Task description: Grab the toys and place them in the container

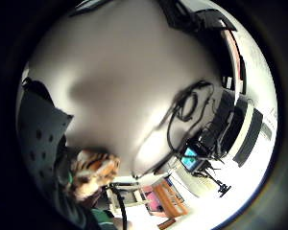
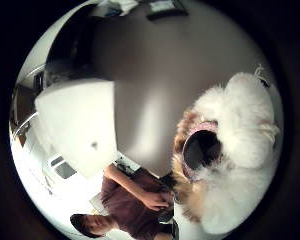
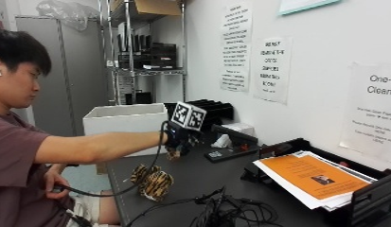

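The gloved right hand (image 3: 180, 140) is raised above the dark surface (image 3: 201, 182), its fingers curled round a fluffy white-and-tan plush toy (image 2: 230, 160) that fills much of the thumb-side palm view. A striped tiger plush (image 3: 152, 181) lies on the surface near its front edge, below the outstretched arm. The white container (image 3: 124, 124) stands at the far left end, just beyond the hand. To the right, tangled black cables (image 3: 229, 213) sprawl near the front, beside a black paper tray (image 3: 321, 184) holding an orange sheet.

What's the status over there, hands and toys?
Right hand grips fluffy white-and-brown toy above table. Tiger toy waits on table. White container beyond, path open.
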